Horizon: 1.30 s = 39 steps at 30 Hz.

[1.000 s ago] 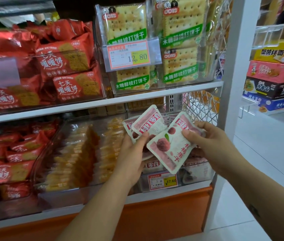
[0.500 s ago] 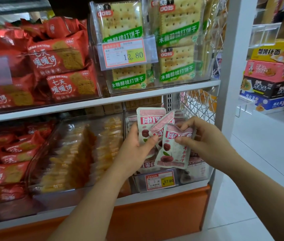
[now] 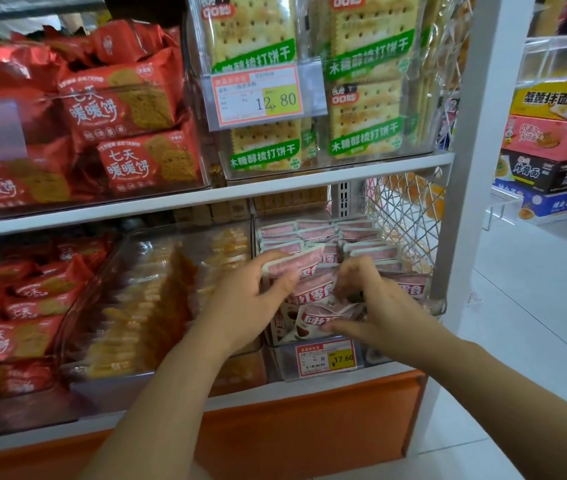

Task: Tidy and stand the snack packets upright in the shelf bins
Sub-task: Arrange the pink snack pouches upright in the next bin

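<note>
Small pink-and-white snack packets point(image 3: 311, 292) fill a clear bin point(image 3: 438, 303) at the right end of the lower shelf. Rows of them stand upright at the back point(image 3: 323, 233). My left hand point(image 3: 244, 303) grips several packets at the bin's front left, thumb on their top edges. My right hand point(image 3: 375, 306) pinches a tilted packet point(image 3: 323, 318) low at the bin's front, fingers curled over it. The hands hide the lower parts of these packets.
A price tag reading 17.60 point(image 3: 325, 356) hangs on the bin front. A clear bin of yellow snacks point(image 3: 157, 306) sits to the left, red biscuit packs point(image 3: 15, 299) beyond. Cracker packs point(image 3: 365, 109) stand on the upper shelf. A white post point(image 3: 476, 168) and stacked boxes point(image 3: 552, 140) are right.
Both hands have dropped from above the bin down into its front, carrying the packets with them. The packets were fanned in the air and now sit among those in the bin.
</note>
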Motion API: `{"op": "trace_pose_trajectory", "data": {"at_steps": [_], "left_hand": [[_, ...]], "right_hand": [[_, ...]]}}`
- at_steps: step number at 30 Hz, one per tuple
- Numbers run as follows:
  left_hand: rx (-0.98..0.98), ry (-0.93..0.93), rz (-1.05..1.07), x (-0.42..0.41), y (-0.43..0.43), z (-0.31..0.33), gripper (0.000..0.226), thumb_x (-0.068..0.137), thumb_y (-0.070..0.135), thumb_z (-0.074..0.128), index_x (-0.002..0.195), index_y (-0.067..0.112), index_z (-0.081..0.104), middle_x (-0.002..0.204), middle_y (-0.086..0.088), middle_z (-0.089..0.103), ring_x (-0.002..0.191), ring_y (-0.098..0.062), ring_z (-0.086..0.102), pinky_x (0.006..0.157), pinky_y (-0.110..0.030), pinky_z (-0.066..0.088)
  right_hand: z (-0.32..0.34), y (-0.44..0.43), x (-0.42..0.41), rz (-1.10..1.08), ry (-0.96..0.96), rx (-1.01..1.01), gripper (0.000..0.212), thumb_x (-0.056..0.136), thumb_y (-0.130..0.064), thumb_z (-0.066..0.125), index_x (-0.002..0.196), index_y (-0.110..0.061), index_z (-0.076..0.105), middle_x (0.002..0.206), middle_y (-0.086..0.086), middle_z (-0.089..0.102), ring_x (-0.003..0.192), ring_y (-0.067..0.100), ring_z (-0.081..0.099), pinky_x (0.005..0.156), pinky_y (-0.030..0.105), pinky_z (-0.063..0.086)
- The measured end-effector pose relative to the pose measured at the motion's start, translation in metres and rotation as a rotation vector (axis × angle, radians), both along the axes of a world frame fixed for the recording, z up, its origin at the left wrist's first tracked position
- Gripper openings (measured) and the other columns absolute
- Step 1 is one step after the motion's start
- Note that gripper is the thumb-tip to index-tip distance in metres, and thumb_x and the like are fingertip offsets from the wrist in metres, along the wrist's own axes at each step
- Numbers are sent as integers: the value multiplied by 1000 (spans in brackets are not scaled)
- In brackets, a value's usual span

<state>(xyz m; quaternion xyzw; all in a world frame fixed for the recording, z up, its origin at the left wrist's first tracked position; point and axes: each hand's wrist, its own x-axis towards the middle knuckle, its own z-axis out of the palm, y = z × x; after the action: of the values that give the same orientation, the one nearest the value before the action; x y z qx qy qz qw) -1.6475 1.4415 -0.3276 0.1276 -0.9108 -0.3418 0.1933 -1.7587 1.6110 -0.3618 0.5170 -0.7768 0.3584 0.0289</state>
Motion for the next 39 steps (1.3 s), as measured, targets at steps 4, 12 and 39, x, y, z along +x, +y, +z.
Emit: {"op": "trace_pose_trajectory", "data": {"at_steps": [4,12,39], "left_hand": [[-67,36,74,1,-2,7,30,94,39,49,122,31,58,115,11,63,102,-8,58,86,-33,52],[-190,19,82,5,-6,9,31,97,30,47,127,33,53,108,11,64,89,-3,61,76,-29,55],[33,163,-242,-105,-3,30,19,93,32,56,110,32,65,105,13,67,93,4,59,80,-19,45]], "right_hand": [[0,-2,5,14,139,59,92,80,-45,66,141,-50,-3,112,-17,49,79,-4,54,79,20,49],[0,-3,-7,-14,154,234,55,83,-46,63,132,-30,43,131,-12,45,114,3,45,94,17,37],[38,-12,-55,-289,-137,-146,53,78,-26,74,123,-26,47,99,-20,58,88,-9,55,70,9,41]]}}
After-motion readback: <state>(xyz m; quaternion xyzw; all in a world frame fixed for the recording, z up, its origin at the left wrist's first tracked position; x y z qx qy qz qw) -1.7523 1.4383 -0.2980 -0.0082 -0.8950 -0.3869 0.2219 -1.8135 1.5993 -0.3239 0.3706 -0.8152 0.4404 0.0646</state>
